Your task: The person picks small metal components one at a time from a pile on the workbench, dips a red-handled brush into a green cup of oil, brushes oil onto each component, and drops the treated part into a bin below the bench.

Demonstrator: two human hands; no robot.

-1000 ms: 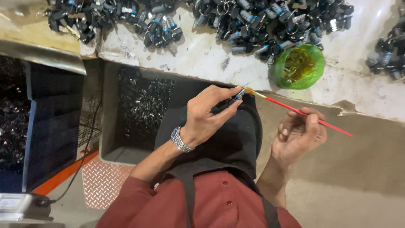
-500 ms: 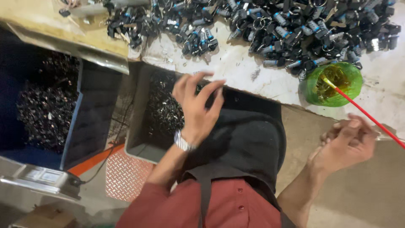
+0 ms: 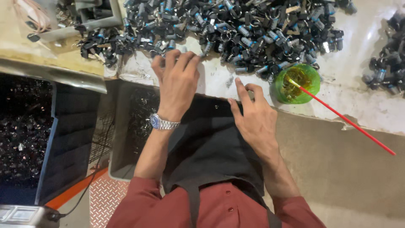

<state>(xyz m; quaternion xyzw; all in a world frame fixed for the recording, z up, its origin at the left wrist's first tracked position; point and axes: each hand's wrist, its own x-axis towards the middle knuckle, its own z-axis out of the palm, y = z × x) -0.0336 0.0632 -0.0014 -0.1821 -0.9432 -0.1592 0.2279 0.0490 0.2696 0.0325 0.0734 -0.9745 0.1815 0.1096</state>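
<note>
Bright, even light falls from above on the pale counter [image 3: 363, 101] — mild glare at its right edge, soft shadows under the hands — while the blue bin [image 3: 46, 143] at left stays dim and slightly soft.

Red buttoned shirt [image 3: 219, 207], dark apron [image 3: 211, 156], silver blue-faced wristwatch [image 3: 162, 123]

Right-hand parts pile [image 3: 386, 69] cut off

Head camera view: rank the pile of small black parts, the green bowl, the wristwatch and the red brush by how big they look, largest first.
1. Pile of small black parts, widest by far.
2. Red brush, long but thin.
3. Green bowl.
4. Wristwatch, smallest, though it sits nearer the camera.
</note>
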